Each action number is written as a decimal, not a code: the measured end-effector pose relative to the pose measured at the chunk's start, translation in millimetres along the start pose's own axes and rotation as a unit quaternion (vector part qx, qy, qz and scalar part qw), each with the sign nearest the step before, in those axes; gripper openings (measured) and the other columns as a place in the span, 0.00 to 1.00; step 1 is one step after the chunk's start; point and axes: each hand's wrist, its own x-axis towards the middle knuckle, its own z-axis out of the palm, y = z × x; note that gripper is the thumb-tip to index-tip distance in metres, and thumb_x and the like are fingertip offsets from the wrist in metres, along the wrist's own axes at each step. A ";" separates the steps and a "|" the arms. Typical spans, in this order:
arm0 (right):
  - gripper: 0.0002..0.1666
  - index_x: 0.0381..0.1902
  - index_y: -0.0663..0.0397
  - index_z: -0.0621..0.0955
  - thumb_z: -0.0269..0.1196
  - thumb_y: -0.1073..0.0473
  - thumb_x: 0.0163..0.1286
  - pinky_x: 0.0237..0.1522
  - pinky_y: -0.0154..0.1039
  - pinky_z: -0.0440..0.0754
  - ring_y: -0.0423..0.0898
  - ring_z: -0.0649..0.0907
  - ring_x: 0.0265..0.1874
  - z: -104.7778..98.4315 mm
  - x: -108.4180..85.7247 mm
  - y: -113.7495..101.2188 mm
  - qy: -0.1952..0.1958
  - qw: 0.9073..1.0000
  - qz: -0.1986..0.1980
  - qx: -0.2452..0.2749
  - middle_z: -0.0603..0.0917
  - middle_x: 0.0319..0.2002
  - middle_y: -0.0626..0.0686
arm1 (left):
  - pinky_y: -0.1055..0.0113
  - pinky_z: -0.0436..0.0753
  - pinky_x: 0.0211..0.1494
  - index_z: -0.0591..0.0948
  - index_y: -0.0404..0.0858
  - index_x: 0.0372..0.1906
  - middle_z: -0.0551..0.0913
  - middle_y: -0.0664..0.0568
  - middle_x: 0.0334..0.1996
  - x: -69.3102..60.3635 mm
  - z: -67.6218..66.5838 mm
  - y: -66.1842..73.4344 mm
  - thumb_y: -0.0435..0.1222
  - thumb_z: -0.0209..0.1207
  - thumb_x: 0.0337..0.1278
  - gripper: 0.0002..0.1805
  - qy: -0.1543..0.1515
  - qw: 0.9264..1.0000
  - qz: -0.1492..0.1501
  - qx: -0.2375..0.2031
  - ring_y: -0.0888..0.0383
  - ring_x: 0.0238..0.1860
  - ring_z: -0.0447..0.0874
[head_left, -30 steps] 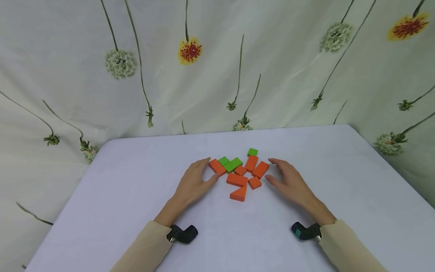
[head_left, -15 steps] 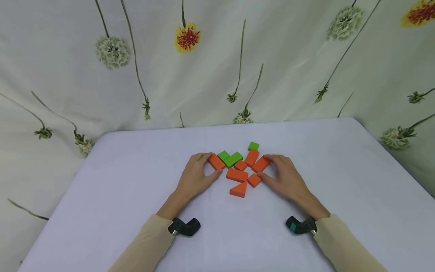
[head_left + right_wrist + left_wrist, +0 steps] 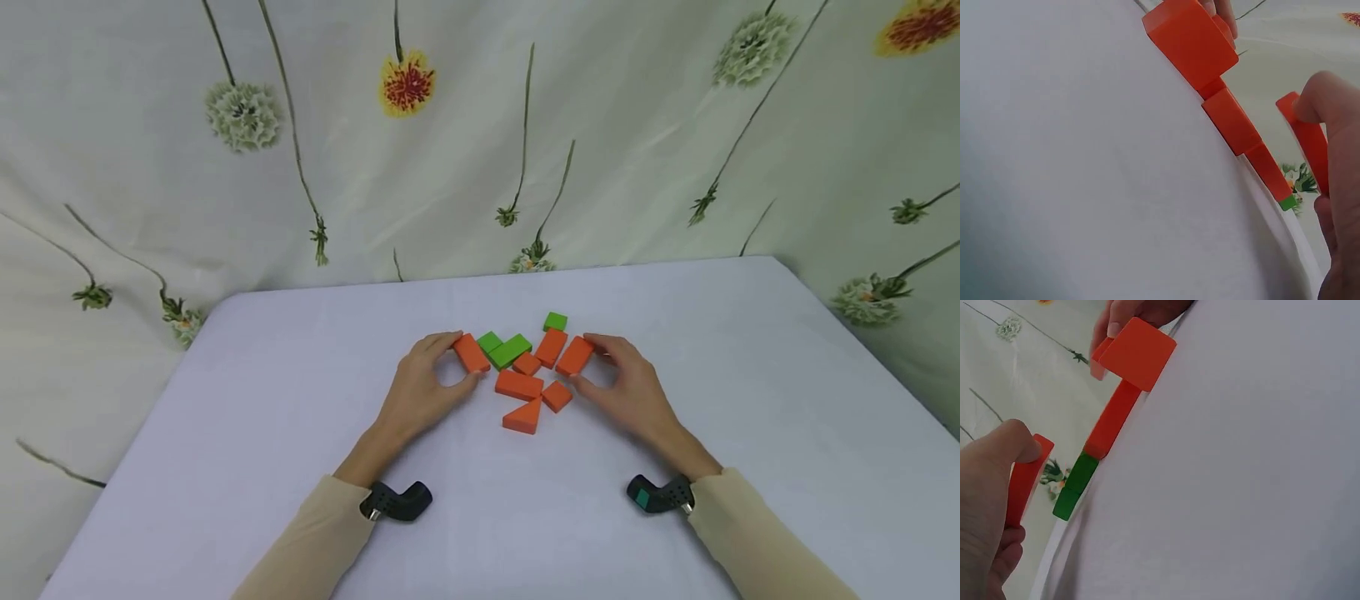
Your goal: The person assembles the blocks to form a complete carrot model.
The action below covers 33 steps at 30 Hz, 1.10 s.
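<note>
My left hand (image 3: 416,387) pinches an orange rectangular block (image 3: 471,354) between thumb and fingertips; in the left wrist view this block (image 3: 1025,481) looks raised off the tabletop. Opposite it, my right hand (image 3: 633,392) grips another orange rectangular block (image 3: 575,357) by its ends, and the right wrist view shows that block (image 3: 1310,144) tilted and apart from the table. Between the hands lie a green rectangular block (image 3: 511,352), a small green block (image 3: 490,342), a small orange block (image 3: 527,363), and an orange oblong block (image 3: 519,384). An orange triangular block (image 3: 522,417) is nearest me.
Close to the right hand are a small orange block (image 3: 557,396) and an upright-angled orange block (image 3: 551,347), with a green square block (image 3: 555,321) behind it. Everything lies on a white-covered table (image 3: 487,517). A flower-printed cloth (image 3: 450,183) hangs behind the table's far edge.
The right hand has moved left and taken hold of an orange block. The left hand has closed on its orange block, and both blocks have come slightly away from their neighbours.
</note>
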 end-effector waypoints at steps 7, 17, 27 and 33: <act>0.35 0.67 0.56 0.77 0.73 0.66 0.61 0.61 0.46 0.84 0.49 0.83 0.55 1.2 -7.4 -3.7 -0.002 0.995 -0.082 0.059 0.81 0.61 0.53 | 0.49 0.79 0.69 0.79 0.41 0.67 0.81 0.49 0.63 -20.5 -12.6 7.5 0.43 0.72 0.57 0.33 -0.031 0.999 0.014 -0.010 0.50 0.66 0.77; 0.36 0.66 0.53 0.78 0.73 0.67 0.58 0.54 0.36 0.85 0.41 0.83 0.50 13.5 -22.2 -22.2 -0.069 0.971 -0.188 0.128 0.82 0.58 0.51 | 0.64 0.82 0.64 0.82 0.50 0.63 0.83 0.61 0.59 -63.9 -22.1 -0.3 0.39 0.78 0.48 0.32 -0.026 0.995 0.082 -0.048 0.59 0.59 0.83; 0.37 0.66 0.52 0.77 0.74 0.64 0.57 0.50 0.36 0.86 0.39 0.83 0.46 27.1 -40.4 -45.9 -0.141 0.935 -0.278 0.170 0.82 0.55 0.49 | 0.69 0.80 0.65 0.83 0.47 0.62 0.84 0.61 0.57 -76.9 -19.1 0.1 0.42 0.78 0.48 0.32 -0.047 0.989 0.122 -0.065 0.61 0.59 0.82; 0.36 0.67 0.52 0.76 0.74 0.60 0.61 0.56 0.36 0.85 0.40 0.82 0.56 36.8 -45.7 -56.5 -0.193 0.927 -0.283 0.153 0.80 0.60 0.49 | 0.65 0.83 0.62 0.84 0.43 0.61 0.85 0.59 0.57 -70.2 -22.4 -2.8 0.39 0.78 0.46 0.31 -0.045 0.987 0.145 -0.048 0.59 0.59 0.82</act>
